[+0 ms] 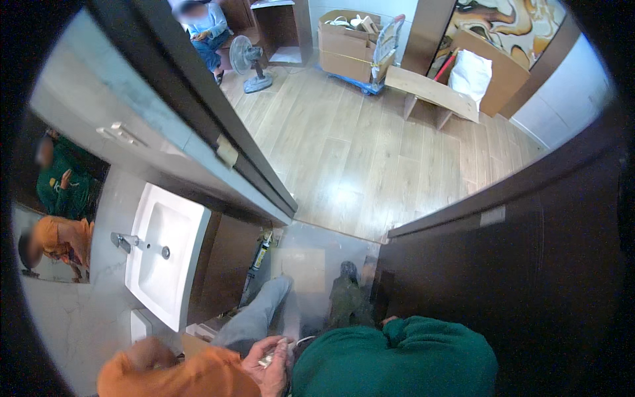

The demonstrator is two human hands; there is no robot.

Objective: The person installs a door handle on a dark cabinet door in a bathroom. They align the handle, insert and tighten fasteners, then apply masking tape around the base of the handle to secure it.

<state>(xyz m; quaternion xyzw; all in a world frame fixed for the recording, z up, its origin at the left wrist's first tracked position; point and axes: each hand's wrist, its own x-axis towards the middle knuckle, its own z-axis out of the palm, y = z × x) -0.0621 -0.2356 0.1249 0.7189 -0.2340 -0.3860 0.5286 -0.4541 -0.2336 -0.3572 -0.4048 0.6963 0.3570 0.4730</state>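
Note:
Only a small part of my right hand (389,320) shows, above the green sleeve; its fingers and anything in them are hidden. It is nearest the dark door panel. My left hand does not show directly. In the mirror (99,173), a green-sleeved figure has one hand raised at the chest; I cannot tell which. Close on my left, a person in an orange sleeve (198,377) holds a small white object (266,360) in one hand (270,374). A thin white cable (304,341) runs from beside that hand to my green top.
A white washbasin (141,264) with a tap (124,242) is at left, beside a caulking gun (259,257). A dark door panel (496,271) stands at right. Beyond the doorway are a fan (248,63), a carton (347,56) on a trolley, a wooden bench (430,92) and a seated person (205,30).

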